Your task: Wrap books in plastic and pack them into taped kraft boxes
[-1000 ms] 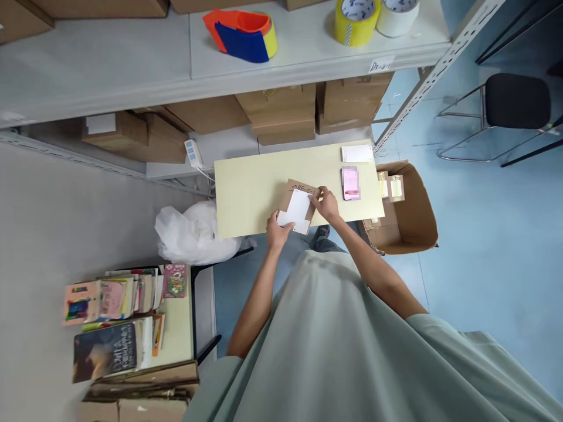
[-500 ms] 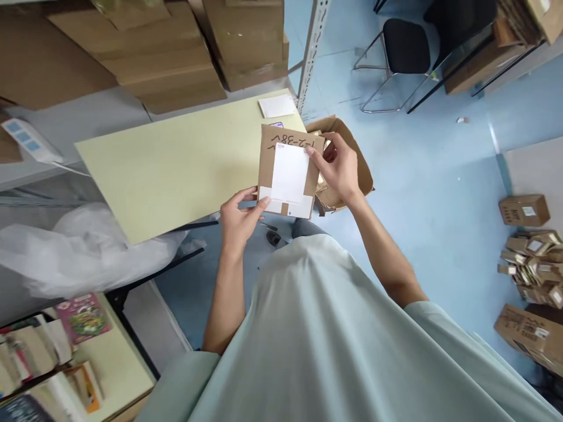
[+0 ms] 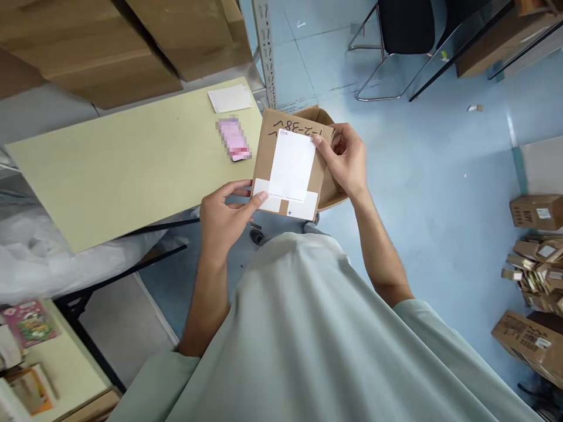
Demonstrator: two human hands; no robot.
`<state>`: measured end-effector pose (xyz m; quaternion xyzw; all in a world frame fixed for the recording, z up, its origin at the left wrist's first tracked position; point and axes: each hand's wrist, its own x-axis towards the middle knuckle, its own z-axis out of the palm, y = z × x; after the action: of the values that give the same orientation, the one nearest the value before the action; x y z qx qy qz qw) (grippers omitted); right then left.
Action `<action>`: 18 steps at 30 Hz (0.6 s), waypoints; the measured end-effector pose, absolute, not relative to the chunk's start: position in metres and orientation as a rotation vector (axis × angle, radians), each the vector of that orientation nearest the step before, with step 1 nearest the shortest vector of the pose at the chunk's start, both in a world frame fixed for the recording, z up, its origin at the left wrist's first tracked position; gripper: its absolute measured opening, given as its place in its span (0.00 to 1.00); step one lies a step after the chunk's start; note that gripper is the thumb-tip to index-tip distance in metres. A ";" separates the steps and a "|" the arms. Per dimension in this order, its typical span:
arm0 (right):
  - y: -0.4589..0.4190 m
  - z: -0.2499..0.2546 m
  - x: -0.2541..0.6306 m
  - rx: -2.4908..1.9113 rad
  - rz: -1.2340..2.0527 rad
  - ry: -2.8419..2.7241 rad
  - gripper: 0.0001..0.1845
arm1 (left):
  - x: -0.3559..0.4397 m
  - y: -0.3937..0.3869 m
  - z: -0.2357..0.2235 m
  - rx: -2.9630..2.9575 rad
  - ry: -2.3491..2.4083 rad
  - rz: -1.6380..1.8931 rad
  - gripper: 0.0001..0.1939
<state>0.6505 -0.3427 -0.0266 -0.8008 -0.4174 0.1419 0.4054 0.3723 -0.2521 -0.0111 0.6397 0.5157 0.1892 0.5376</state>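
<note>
A flat cardboard parcel (image 3: 260,153) is held up in front of me, slightly tilted. Its face carries a white label (image 3: 292,167), white strips along the bottom and handwritten marks at the top. My left hand (image 3: 226,218) pinches the lower left corner, thumb on the face and fingers behind. At the upper right edge my right hand (image 3: 346,159) grips it, its thumb on the label's corner. Behind the parcel, an open cardboard box (image 3: 336,190) is partly hidden. A phone (image 3: 234,138) with a blurred pink screen lies on the pale table (image 3: 145,158) left of the parcel.
White paper sheets (image 3: 229,98) lie at the table's far right corner. Large cartons (image 3: 109,53) line the shelf behind, beside a metal upright (image 3: 266,53). A black chair (image 3: 407,26) stands ahead. Parcels (image 3: 539,264) are piled on the floor at right.
My view has shifted right, so the table appears further left. The phone, mostly hidden before, now shows beside the parcel. Both hands keep their hold, and the parcel tilts a little more.
</note>
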 end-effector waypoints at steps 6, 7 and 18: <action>-0.364 -0.035 0.746 -1.806 0.433 -0.948 0.32 | 0.468 -0.289 0.001 1.545 1.266 0.381 0.24; -0.366 -0.036 0.757 -1.786 0.447 -0.942 0.31 | 0.480 -0.293 0.001 1.544 1.272 0.369 0.24; -0.368 -0.053 0.809 -1.880 0.466 -0.833 0.26 | 0.542 -0.281 -0.009 1.508 1.261 0.243 0.25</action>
<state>0.8085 -0.3677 -0.0533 -0.7752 -0.3435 0.1922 0.4941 0.5415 -0.2810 -0.0091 0.6367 0.5324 0.1025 0.5484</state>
